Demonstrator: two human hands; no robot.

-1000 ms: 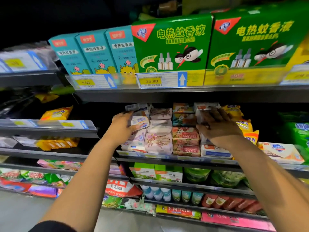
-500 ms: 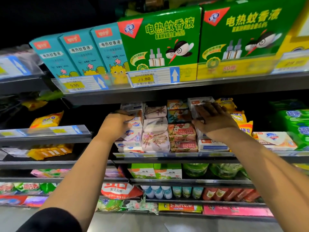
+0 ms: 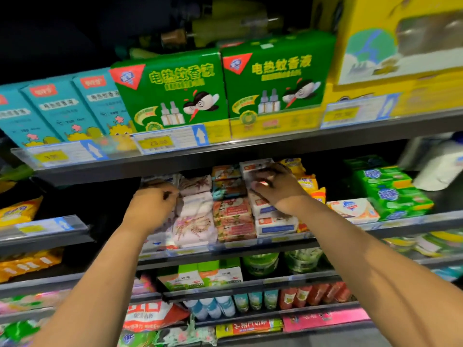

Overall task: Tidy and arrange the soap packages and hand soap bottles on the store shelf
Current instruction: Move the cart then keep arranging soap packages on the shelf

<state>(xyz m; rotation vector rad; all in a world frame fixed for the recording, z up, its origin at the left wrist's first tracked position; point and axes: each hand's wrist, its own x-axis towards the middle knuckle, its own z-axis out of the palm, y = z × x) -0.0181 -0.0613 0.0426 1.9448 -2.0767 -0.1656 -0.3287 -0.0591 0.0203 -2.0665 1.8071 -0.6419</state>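
A dim store shelf [image 3: 238, 245] with a clear price strip along its rim carries soap in tight stacks. The pink floral soap stack [image 3: 193, 221] stands near the middle of it.

Just left of that stack is a pile of white-and-blue soap packages [image 3: 157, 242], mostly hidden behind the left hand [image 3: 152, 209]. Its fingers [image 3: 169, 194] are curled, knuckles toward the camera, against the upper packages and right at the pink stack's left edge. With the blur, I cannot tell whether they close on a package or only push at it.

Right of the pink stack, past a column of orange-and-red soap packs [image 3: 233, 216], stand the white soap boxes [image 3: 275, 225] with red and blue labels. The right hand [image 3: 278, 191] lies on the front of the upper boxes. Its fingers [image 3: 260, 175] are spread and only slightly bent, resting on the faces and gripping nothing. The lowest box shows below the wrist.

Farther right of the pink stack come yellow soap packs [image 3: 308, 182], a white pack with a blue shield [image 3: 350, 209] and green soap packs [image 3: 390, 194].

Above the pink stack, on the next shelf up, two green mosquito-liquid boxes [image 3: 172, 96] stand beside teal boxes [image 3: 62, 111], with a yellow price tag [image 3: 170, 140] in front. Two shelves below it is a row of small blue-and-white bottles [image 3: 213, 309].
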